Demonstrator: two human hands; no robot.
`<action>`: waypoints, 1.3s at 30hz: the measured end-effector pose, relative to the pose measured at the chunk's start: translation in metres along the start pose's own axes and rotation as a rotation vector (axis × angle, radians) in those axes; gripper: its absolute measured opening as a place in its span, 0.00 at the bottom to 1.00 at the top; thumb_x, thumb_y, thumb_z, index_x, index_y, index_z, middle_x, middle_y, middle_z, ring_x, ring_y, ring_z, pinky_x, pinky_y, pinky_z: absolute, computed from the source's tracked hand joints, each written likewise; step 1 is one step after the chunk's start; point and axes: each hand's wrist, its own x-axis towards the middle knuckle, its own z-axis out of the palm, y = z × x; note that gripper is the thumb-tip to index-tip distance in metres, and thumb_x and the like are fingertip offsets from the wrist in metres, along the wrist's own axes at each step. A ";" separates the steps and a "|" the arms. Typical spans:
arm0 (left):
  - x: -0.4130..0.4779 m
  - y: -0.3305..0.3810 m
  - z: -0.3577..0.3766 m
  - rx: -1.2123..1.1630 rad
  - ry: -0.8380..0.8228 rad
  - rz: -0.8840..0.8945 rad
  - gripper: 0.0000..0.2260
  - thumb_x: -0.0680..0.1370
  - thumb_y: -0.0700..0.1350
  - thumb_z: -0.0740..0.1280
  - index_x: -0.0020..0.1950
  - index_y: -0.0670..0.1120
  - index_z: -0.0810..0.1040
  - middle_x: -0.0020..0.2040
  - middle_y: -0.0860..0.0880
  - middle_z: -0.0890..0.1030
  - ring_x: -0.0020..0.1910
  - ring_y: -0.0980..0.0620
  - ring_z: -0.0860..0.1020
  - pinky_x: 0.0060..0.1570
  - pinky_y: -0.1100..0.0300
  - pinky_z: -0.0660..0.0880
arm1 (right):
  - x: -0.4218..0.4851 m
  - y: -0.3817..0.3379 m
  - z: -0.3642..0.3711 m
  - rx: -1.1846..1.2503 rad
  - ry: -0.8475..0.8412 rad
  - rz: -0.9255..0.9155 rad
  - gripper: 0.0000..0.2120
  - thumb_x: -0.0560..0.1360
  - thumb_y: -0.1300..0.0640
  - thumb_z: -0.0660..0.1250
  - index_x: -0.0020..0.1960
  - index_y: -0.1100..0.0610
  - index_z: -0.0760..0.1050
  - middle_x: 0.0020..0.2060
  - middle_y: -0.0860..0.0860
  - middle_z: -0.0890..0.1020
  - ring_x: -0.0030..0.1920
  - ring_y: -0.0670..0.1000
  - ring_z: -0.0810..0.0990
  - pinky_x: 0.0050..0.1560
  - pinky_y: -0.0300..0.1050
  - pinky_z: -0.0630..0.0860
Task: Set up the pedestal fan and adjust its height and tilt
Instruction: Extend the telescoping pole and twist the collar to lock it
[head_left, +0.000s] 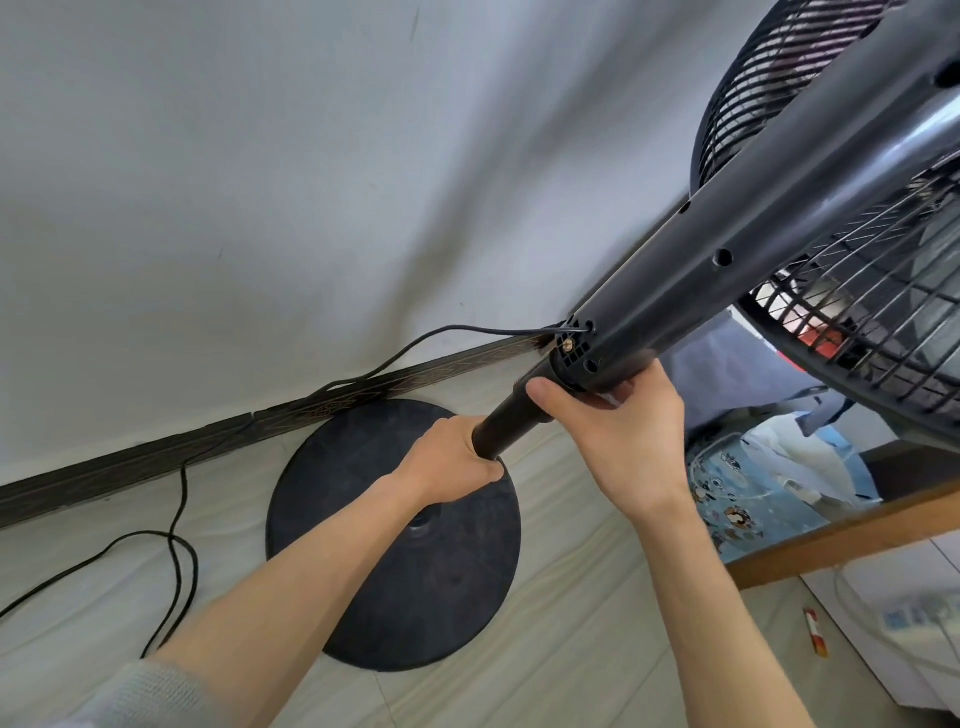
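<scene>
Glossy tapered plastic column (727, 249) in right hand (623, 441); left hand (447, 457) grips round pole (511, 421).

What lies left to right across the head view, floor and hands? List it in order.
Looped black power cord → left hand gripping the black fan pole → right hand gripping that pole's top → small red-and-white tube → white power strip.

Pale grey wall (260, 182) is taking soft even light; dark patterned skirting board (130, 462) is running along its foot; light tiled floor (571, 649) is lying below; brown wooden rail (857, 530) is slanting at right beside blue patterned cloth (727, 493); white power strip (914, 618) is lying near it
</scene>
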 end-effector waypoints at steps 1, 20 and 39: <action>0.000 -0.001 0.000 -0.002 -0.006 0.001 0.07 0.64 0.49 0.72 0.35 0.59 0.75 0.33 0.54 0.79 0.32 0.53 0.78 0.35 0.57 0.75 | 0.001 0.001 -0.005 0.012 -0.050 0.005 0.20 0.65 0.51 0.83 0.51 0.46 0.76 0.46 0.38 0.85 0.48 0.40 0.84 0.48 0.33 0.80; -0.041 0.095 -0.054 -0.132 -0.015 0.374 0.23 0.74 0.50 0.75 0.68 0.57 0.76 0.59 0.59 0.81 0.57 0.60 0.78 0.61 0.57 0.75 | 0.017 -0.029 -0.065 0.476 -0.320 0.082 0.30 0.65 0.50 0.84 0.61 0.61 0.78 0.61 0.62 0.83 0.64 0.64 0.80 0.69 0.67 0.71; -0.036 0.089 -0.044 -0.014 0.086 0.457 0.21 0.76 0.52 0.73 0.67 0.50 0.74 0.58 0.53 0.80 0.54 0.53 0.77 0.53 0.55 0.73 | 0.018 -0.040 -0.015 0.561 -0.130 0.080 0.09 0.67 0.57 0.80 0.47 0.53 0.86 0.48 0.53 0.86 0.52 0.54 0.84 0.56 0.53 0.81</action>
